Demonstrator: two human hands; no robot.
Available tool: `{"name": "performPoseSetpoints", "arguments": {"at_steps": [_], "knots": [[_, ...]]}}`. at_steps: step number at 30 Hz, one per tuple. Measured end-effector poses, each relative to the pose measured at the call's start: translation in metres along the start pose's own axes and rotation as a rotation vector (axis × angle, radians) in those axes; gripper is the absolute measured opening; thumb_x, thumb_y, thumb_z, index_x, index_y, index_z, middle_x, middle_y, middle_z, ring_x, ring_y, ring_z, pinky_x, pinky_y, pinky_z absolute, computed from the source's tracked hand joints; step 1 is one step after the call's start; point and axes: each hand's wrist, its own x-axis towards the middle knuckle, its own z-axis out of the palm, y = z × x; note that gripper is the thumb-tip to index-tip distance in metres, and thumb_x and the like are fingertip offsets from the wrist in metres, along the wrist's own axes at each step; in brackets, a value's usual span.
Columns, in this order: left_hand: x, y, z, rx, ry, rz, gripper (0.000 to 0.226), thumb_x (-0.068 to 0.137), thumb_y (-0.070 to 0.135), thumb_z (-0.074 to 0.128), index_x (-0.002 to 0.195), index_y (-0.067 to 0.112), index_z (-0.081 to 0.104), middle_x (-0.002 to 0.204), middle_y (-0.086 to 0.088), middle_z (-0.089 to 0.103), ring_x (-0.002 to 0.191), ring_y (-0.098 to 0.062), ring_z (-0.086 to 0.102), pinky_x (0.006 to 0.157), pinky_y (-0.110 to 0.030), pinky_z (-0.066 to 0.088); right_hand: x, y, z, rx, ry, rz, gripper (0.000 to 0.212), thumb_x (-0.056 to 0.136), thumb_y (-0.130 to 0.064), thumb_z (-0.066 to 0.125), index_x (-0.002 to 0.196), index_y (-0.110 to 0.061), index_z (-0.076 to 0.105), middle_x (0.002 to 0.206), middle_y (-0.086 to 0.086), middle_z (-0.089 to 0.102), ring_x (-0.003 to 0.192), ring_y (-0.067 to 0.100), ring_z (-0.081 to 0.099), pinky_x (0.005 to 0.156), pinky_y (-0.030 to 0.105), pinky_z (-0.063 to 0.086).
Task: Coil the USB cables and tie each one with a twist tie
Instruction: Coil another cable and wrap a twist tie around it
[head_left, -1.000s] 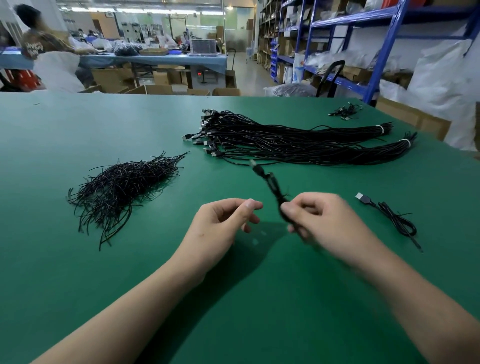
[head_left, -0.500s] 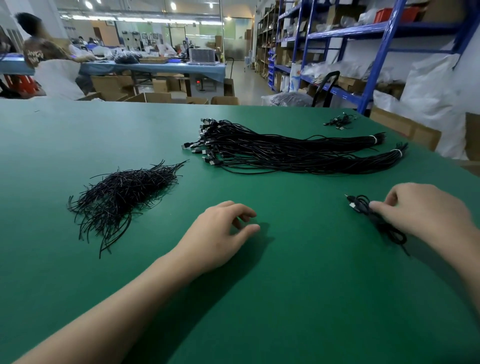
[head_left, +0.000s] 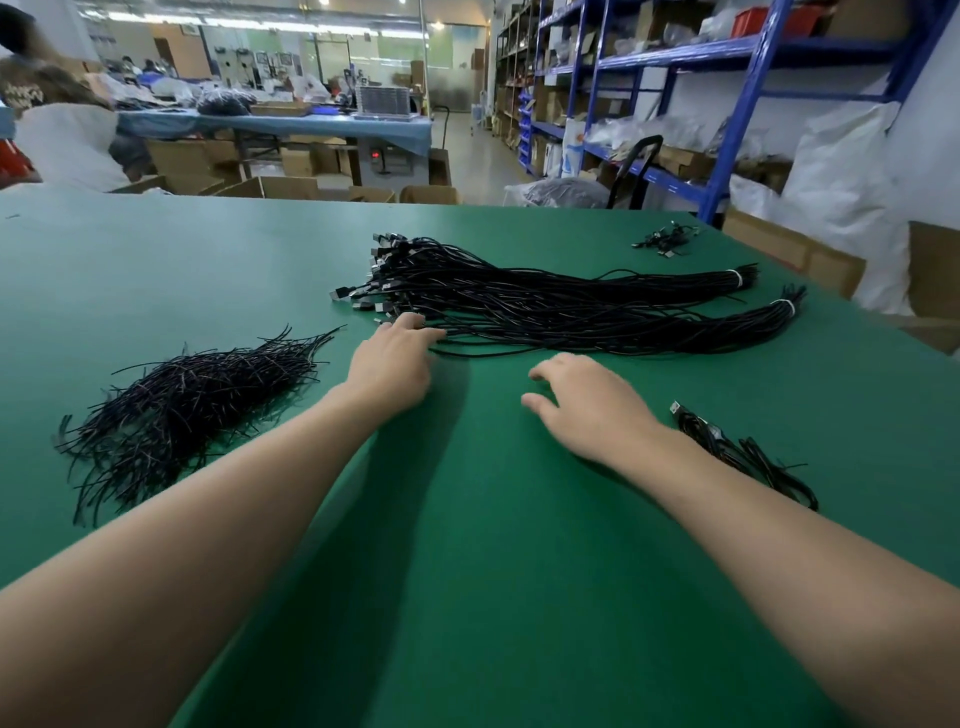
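Note:
Two long bundles of black USB cables (head_left: 571, 306) lie across the middle of the green table (head_left: 467, 571), plugs at their left end. My left hand (head_left: 392, 364) reaches to the plug end, its fingertips touching the nearest cables. My right hand (head_left: 587, 405) hovers over bare table with fingers loosely curled and holds nothing. To its right lie the coiled, tied cables (head_left: 737, 452). A heap of black twist ties (head_left: 182, 405) sits at the left.
A small cluster of cables (head_left: 665, 240) lies near the table's far right corner. Blue shelving (head_left: 727, 104) and cardboard boxes stand beyond the right edge. A seated person (head_left: 52, 124) is at far left behind the table.
My right hand let go of the coiled cable at the right and drew back toward the centre. My left hand moved forward from the table to the plug end of the bundles.

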Motion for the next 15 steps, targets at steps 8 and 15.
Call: {"name": "performPoseSetpoints", "arguments": {"at_steps": [8,15], "knots": [[0.035,-0.004,0.008,0.113,0.1,0.123,0.017,0.099,0.029,0.061,0.11,0.022,0.072,0.122,-0.005,0.057,0.116,-0.029,0.049,0.093,-0.042,0.046,0.047,-0.005,0.029,0.013,-0.155,-0.066,0.065,0.106,-0.051,0.031,0.161,-0.02,0.015,0.169,0.001,0.007,0.155,0.017,0.008,0.124,0.037,0.013],[0.049,-0.011,-0.011,0.009,0.349,0.268,0.014,0.104,0.024,0.048,0.107,0.018,0.061,0.11,-0.003,0.067,0.107,-0.029,0.06,0.097,-0.041,0.034,0.043,-0.006,0.041,0.137,0.254,-0.103,0.04,0.101,-0.038,0.052,0.135,-0.016,0.055,0.144,0.001,0.043,0.132,0.021,0.043,0.11,0.037,0.035]]}}
